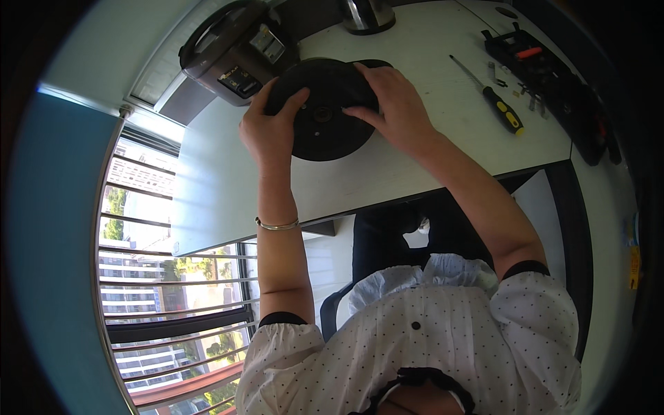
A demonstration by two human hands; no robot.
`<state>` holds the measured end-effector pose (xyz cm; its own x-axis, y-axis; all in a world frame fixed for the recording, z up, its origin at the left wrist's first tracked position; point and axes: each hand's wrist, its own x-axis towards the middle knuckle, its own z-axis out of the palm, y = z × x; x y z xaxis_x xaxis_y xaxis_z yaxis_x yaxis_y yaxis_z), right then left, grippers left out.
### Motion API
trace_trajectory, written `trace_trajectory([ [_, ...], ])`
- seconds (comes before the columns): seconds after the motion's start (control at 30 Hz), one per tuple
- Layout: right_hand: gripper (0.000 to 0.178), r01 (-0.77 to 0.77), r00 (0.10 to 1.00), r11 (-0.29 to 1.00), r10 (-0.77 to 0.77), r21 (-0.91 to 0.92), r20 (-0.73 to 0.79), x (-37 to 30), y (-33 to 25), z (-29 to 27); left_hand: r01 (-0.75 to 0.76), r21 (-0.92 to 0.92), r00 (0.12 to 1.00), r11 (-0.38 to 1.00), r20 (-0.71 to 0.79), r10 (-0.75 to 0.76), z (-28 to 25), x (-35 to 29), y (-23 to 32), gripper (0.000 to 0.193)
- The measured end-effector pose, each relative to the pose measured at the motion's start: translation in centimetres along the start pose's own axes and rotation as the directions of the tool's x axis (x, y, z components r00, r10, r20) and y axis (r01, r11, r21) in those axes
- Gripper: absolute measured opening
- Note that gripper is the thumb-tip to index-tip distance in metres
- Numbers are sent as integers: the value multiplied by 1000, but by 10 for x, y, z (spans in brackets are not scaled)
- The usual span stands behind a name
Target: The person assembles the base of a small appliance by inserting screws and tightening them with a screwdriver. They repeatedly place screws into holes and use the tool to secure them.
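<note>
A round black disc (332, 142), like a base with a hub at its middle and small light spots around it, is tilted up over the white table (429, 149). My left hand (272, 128) grips its left rim, the thumb lying across the face. On the opposite side, my right hand (401, 107) has its fingers over the upper right rim and its thumb pointing in toward the hub. Another dark edge shows behind the disc at the upper right, mostly hidden. Both hands are closed on the disc.
A yellow-and-black screwdriver (501, 109) lies to the right, near small metal parts (508, 81) and an open black tool case (553, 83). Behind the disc stand a dark rice cooker (232, 52) and a kettle (366, 15). A barred window (173, 290) is on the left.
</note>
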<state>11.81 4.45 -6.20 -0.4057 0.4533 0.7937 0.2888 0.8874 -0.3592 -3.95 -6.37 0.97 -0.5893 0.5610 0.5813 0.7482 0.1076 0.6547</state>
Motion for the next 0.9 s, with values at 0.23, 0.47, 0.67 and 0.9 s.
trace_trajectory([
  [0.23, 63, -4, 1000, 1000, 5, 25, -29, -3, -2, 0, 14, 43, 1000, 999, 14, -15, 1, -10, 4, 53],
  [0.47, 66, 9, 1000, 1000, -9, 5, -9, -9, 2, -3, -199, 332, 980, 922, 93, 178, 3, -19, 8, 75],
  [0.67, 69, 3, 1000, 1000, -3, 3, 11, -11, 1, -6, -241, 308, 969, 920, 135, 208, 1, -17, 7, 76],
  [0.9, 72, 6, 1000, 1000, -6, -21, -18, -13, 3, -1, -212, 288, 977, 934, 47, 207, 3, -22, -1, 73],
])
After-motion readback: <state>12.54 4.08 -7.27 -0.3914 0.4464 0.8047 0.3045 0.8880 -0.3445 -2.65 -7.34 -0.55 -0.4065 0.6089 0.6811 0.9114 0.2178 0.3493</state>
